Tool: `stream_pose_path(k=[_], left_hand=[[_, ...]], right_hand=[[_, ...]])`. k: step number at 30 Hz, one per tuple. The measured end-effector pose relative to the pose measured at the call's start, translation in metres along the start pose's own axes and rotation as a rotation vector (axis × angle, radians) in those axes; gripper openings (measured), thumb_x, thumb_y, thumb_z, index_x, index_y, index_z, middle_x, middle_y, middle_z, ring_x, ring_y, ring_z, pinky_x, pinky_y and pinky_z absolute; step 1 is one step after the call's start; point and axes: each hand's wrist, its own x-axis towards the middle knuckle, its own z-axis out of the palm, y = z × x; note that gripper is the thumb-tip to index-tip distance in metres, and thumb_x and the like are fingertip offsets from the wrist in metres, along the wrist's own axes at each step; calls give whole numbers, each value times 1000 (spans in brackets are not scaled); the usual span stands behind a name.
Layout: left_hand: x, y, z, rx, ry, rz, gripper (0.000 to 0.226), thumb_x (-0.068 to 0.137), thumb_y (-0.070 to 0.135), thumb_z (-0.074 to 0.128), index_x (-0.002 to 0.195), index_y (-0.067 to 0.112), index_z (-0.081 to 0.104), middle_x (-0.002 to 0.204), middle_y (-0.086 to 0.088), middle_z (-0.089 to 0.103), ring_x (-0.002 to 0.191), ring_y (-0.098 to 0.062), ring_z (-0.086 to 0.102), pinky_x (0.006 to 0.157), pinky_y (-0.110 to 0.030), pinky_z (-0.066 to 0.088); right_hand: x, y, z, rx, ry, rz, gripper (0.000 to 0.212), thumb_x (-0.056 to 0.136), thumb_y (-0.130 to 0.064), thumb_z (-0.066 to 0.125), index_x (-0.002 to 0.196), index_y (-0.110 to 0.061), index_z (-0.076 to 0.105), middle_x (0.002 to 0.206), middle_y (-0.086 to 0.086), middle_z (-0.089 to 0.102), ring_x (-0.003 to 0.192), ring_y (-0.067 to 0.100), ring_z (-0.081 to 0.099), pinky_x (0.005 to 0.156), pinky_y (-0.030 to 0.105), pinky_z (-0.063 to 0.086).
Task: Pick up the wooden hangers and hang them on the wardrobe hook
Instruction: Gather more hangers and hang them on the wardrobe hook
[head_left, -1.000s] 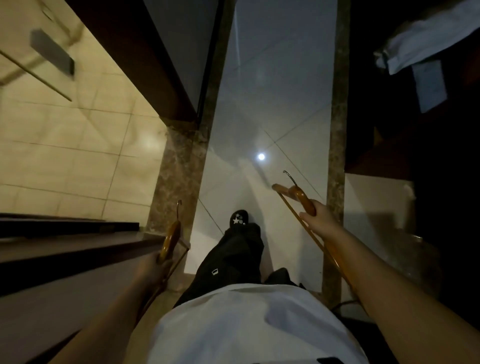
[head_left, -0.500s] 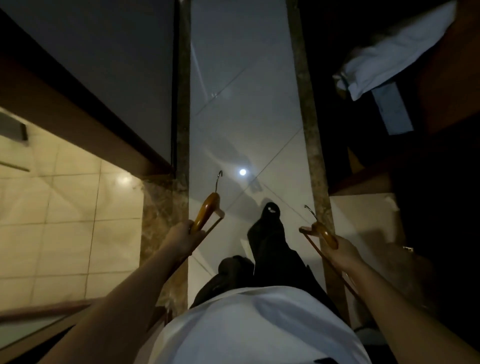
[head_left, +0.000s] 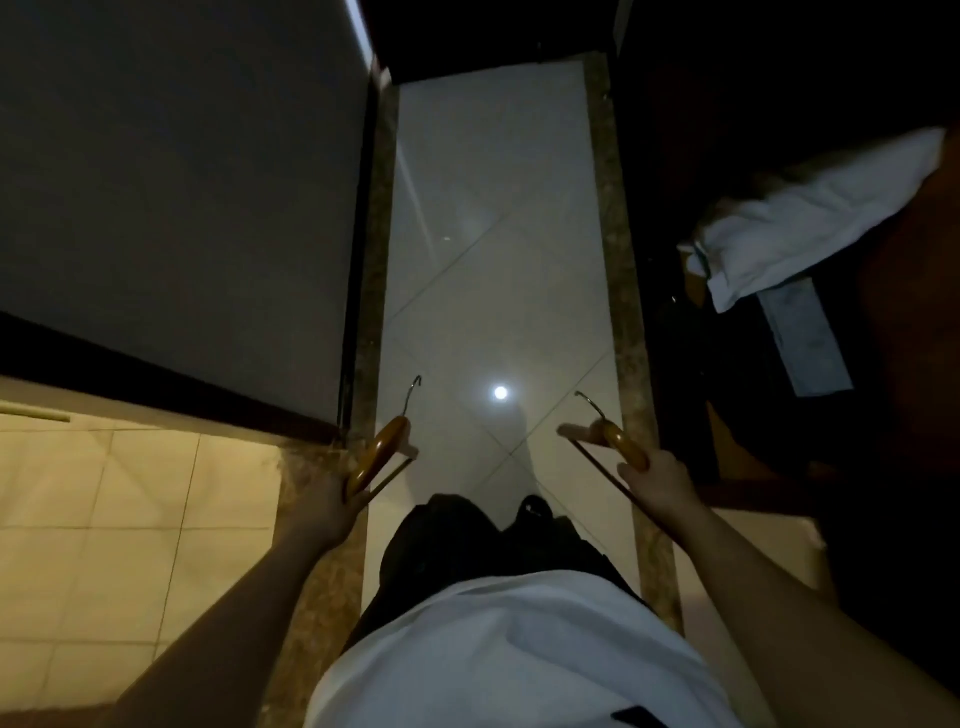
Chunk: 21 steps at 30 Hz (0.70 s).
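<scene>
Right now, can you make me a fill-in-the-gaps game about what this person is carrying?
1. Each hand holds one wooden ____.
2. The left hand grips the left hanger and the right hand grips the right hanger, so there are ____ in all.
3. Each metal hook points ____ from the person.
4. The round light spot shines on the ____.

Missing words: hanger; two; away; floor

White shirt (head_left: 519, 654) with dark mark at hem, black trousers (head_left: 467, 540), dark shoe (head_left: 535, 506), forearms bare.

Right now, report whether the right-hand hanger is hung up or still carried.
Still carried. The right hand grips the wooden hanger, its metal hook free over the floor; no wardrobe hook is visible.
</scene>
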Motion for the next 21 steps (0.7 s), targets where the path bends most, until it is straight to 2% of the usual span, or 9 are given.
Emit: stream_pose_path(k=[3,5,8,10,13,15,18,21], left_hand=[[27,12,-27,-29,20,35,16,93,28,53,91,13,59,85,-9,66,79,-22,65,76,-38,55],[51,28,-45,-12,23,50,16,93,30,52,88,16,59,79,-7,65,73,-19,65,74,-40,56],[93,62,-72,35,-6,83,15,93,28,52,94,16,60,79,-5,66,73,-16,66,70,-36,56],[124,90,-91,52,-32,128,12,92,25,52,95,16,58,81,-6,66,74,-16,67,72,-38,58],[173,140,-118,110,-18,278,12,90,29,56,96,19,56,81,-4,65,73,-17,67,71,-41,59],[202,178,-140,189,-5,392,14,89,36,55,92,22,54,78,-3,64,69,-17,66,66,-40,58],[239,237,-170,394,34,584,22,91,43,50,84,22,47,71,0,58,63,-18,60,54,-29,46],[265,296,-192,535,47,764,21,92,44,47,87,23,47,72,0,57,63,-16,58,53,-27,40]], right_hand=[[33,-49,-25,51,50,-103,30,92,-12,51,122,-8,56,81,6,56,78,20,54,69,28,43],[56,-72,-36,81,83,-127,29,93,-13,51,121,-11,57,77,3,55,77,20,55,70,29,44],[89,-99,-51,124,123,-125,26,93,-13,50,117,-11,58,75,2,55,73,16,53,65,27,43],[108,-114,-58,157,140,-99,25,93,-13,50,117,-11,58,85,7,58,81,19,55,72,27,44],[137,-124,-68,188,222,-6,29,93,-23,52,121,-17,56,104,11,62,100,27,59,85,33,48],[153,-131,-75,193,282,97,36,91,-29,53,126,-20,52,110,12,62,105,32,58,90,41,49],[165,-143,-89,223,411,212,33,91,-31,53,119,-13,52,107,16,63,102,35,59,88,44,49],[172,-153,-107,265,540,294,31,93,-26,51,119,-8,51,106,20,62,101,37,58,84,42,47]])
